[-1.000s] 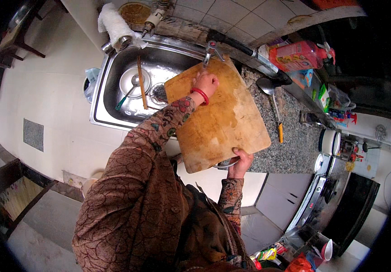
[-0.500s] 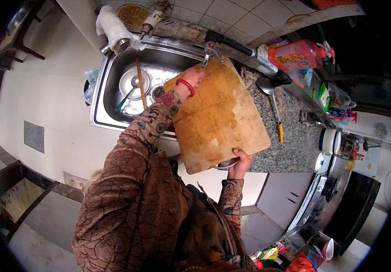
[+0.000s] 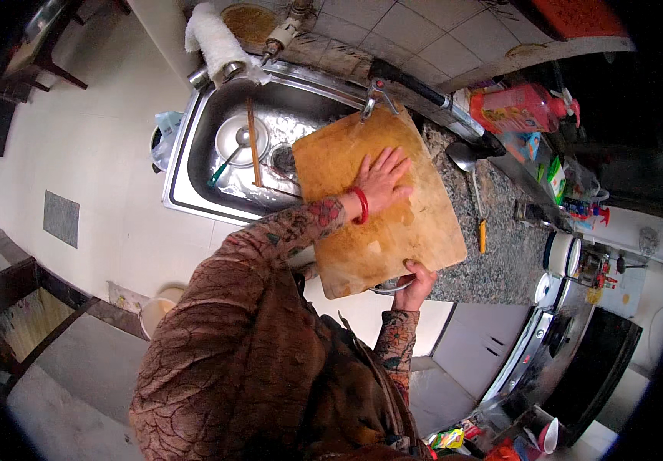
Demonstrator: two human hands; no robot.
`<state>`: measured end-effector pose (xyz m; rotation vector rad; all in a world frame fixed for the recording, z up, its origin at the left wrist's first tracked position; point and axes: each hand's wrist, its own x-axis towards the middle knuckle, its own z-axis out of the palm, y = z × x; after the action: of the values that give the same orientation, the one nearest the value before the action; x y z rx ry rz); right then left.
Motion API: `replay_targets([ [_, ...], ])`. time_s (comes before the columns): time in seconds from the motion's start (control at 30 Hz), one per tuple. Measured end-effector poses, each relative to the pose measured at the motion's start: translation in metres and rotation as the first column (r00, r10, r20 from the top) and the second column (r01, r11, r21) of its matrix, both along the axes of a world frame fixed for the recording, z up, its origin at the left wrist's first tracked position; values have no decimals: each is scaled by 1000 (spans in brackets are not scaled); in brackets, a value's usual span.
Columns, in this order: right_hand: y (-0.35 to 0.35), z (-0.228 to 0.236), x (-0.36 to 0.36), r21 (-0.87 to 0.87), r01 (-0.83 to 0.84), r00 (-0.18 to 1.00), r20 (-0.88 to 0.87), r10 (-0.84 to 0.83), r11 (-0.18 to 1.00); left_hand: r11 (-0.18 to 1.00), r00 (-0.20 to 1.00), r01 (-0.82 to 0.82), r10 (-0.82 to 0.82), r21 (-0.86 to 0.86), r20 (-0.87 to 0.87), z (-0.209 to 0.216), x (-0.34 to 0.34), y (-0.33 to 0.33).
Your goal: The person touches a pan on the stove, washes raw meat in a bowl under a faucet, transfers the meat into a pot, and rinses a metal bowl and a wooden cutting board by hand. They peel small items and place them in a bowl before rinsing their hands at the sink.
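Nearest, your right hand (image 3: 416, 283) grips the near edge of the wooden cutting board (image 3: 351, 250), thumb on top. Beyond it, your left hand (image 3: 383, 183) lies flat on the board, fingers spread, grasping nothing. The board covers part of the steel sink (image 3: 185, 157) and the speckled counter (image 3: 497, 269), its far end beside the faucet (image 3: 377, 96).

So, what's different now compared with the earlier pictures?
The left hand has moved from near the tap toward the person and rightward, fingers now spread over the cutting board. Nothing was visibly picked up or released. The right hand keeps its grip on the board's near edge; the bowl and chopsticks stay in the sink.
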<state>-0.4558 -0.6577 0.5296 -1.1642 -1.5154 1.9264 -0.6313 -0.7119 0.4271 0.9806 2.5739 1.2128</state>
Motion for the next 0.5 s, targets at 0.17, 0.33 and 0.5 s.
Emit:
replay_targets([
  [0.17, 2, -2, 4, 25, 31, 999, 39, -32, 999, 983, 980, -142, 156, -112, 123, -66, -66, -27],
  [0.33, 2, -12, 2, 62, 86, 996, 21, -87, 994, 831, 767, -510, 556, -221, 319, -190, -69, -69],
  [0.5, -3, -9, 1, 39, 120, 993, -24, -119, 992, 771, 665, -616, 618, -159, 419, -132, 9, -76],
])
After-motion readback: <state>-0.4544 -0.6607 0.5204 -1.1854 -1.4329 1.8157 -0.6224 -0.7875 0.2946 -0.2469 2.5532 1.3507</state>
